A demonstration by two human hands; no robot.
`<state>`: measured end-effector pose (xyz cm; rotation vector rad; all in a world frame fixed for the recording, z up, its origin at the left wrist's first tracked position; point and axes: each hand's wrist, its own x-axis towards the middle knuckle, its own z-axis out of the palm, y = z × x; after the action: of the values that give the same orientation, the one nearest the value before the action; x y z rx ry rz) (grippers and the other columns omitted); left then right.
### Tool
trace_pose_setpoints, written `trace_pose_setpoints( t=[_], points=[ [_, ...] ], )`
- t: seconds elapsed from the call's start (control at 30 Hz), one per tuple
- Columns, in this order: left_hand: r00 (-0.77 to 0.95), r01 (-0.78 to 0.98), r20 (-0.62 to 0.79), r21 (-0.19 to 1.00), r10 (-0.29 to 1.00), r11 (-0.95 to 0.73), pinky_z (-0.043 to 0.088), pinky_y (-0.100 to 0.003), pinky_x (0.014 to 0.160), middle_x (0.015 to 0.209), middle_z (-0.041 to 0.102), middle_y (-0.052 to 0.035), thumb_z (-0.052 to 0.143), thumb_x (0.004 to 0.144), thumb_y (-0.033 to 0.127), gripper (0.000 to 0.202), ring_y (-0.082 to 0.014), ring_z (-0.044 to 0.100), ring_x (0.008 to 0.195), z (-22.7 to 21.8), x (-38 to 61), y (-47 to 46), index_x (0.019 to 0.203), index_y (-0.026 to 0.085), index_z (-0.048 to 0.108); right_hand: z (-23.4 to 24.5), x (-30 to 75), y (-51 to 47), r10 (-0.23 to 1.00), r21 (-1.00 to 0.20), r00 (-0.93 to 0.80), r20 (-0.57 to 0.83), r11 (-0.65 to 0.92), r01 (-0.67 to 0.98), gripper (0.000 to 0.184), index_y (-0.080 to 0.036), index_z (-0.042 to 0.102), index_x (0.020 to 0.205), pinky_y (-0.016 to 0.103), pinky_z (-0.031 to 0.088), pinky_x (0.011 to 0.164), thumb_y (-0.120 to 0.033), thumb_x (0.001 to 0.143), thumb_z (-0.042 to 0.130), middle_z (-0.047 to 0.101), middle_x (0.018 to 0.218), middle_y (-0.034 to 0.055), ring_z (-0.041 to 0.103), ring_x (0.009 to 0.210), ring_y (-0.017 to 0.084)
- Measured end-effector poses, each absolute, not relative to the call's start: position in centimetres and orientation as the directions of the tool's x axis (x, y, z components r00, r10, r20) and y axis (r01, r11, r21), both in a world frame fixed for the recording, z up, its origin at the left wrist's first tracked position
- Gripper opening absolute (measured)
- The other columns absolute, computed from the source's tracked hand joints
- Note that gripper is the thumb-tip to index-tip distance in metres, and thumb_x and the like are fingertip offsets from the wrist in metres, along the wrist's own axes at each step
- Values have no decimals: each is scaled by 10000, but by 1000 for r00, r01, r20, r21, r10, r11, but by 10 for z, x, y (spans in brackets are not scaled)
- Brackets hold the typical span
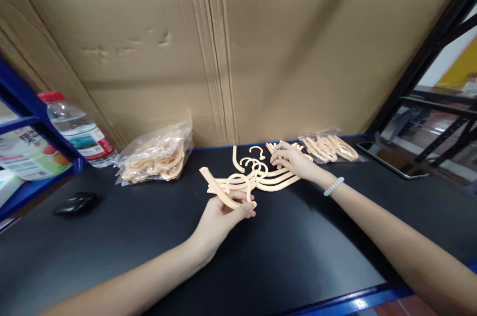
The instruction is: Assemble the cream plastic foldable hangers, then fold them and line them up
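Centrally, the left hand clasps a hanger arm and a hook above the worktop. Relative to it: hangers at one o'clock; right hand at two, over loose pieces, its grip's state impossible to tell; bag at ten.

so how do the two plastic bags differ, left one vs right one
The left bag looks bulkier than the right bag. The left bag rises to a peak; the right bag lies low. Cream pieces look jumbled in the left bag, more lined up in the right bag. Both are clear, with similarly coloured contents.
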<state>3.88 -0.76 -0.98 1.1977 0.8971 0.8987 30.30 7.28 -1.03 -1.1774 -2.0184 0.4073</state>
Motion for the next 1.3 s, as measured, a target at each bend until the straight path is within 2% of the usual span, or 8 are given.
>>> trace_pose_setpoints(
  t=[0.2,0.37,0.6,0.77,0.87,0.97,1.1,1.3],
  points=[
    [407,-103,-43,990,912,92,501,-241,733,834,620,3,761,759,294,181,-121,616,739,-10,38,-6,790,152,653,0,305,67,869,-786,-29,494,461,412,240,-205,506,1007,315,521,624,-392,959,364,579,953,52,621,655,124],
    [401,-61,-45,995,915,76,476,-245,709,775,647,-14,754,758,288,163,-135,597,723,-10,37,-5,780,155,663,10,300,46,925,-928,105,364,371,-48,300,-203,575,913,331,532,757,-488,829,615,642,1035,60,648,768,132],
    [370,-83,-72,990,926,110,483,-272,695,737,675,-44,793,696,294,186,-159,604,703,-10,35,-3,785,146,723,7,277,22,967,-966,84,240,246,-79,244,-169,708,830,361,529,807,-352,687,780,602,1213,103,624,801,150],
    [383,-116,-64,986,922,117,492,-279,735,769,680,-40,814,667,264,172,-155,603,716,-10,34,-1,759,153,718,2,255,5,990,-972,39,133,138,-191,629,-283,563,1209,359,531,852,-238,634,815,520,1318,76,645,842,142],
    [383,-128,-70,984,921,127,485,-271,750,783,680,-32,823,660,245,180,-149,603,735,-11,34,-1,765,154,709,-3,242,-3,995,-945,-89,49,17,-328,814,-301,432,1320,367,523,868,-177,617,823,628,1091,39,666,847,157],
    [392,-132,-53,985,918,114,472,-263,756,759,662,-11,806,691,238,166,-139,596,734,-13,33,-2,777,163,685,-8,233,-8,973,-922,-229,-30,-115,-370,655,-234,526,1216,337,521,840,-173,633,819,667,832,-5,674,826,160],
    [415,-138,-29,986,909,95,466,-279,779,750,660,-8,796,704,238,158,-150,599,755,-14,33,-3,769,169,670,-14,228,-12,955,-943,-294,-28,-123,-309,298,-184,674,932,328,508,863,-224,670,810,705,890,31,666,846,157],
    [433,-152,-23,984,901,98,464,-281,753,756,664,-8,823,654,233,152,-156,593,739,-8,34,-4,708,166,697,-20,228,-13,950,-977,-312,35,-33,-211,295,-218,667,952,353,523,859,-225,690,802,701,865,2,668,833,160]
  ],
)
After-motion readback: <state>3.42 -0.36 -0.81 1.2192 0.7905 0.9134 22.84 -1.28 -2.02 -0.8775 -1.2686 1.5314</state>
